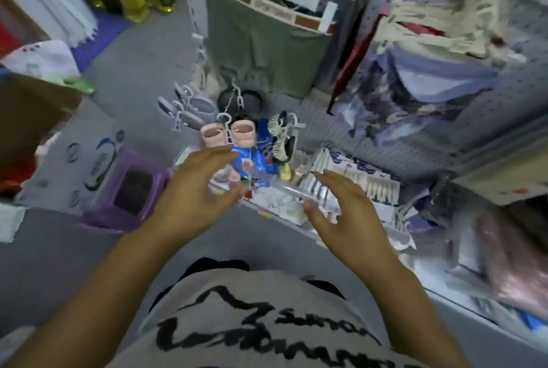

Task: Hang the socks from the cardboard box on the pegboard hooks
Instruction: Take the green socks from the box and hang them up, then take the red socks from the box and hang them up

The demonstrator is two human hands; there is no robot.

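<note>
Socks point(228, 134) apparently against pegboard point(326, 124)

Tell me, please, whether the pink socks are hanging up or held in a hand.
Hanging: the pink socks dangle from a white hanger; left hand and right hand grip nothing.

- Socks point(241, 134) at centre are showing pale pink.
- Stool point(133, 160) at left is showing purple.
- Shirt point(267, 293) at bottom is wearing black lettering on grey.

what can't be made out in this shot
- cardboard box: head view, cut off by the left edge, contents unseen
- pink socks: motion blur hides whether the left hand touches them and what they hang from
- packets past the right hand: blurred, print unreadable
</note>
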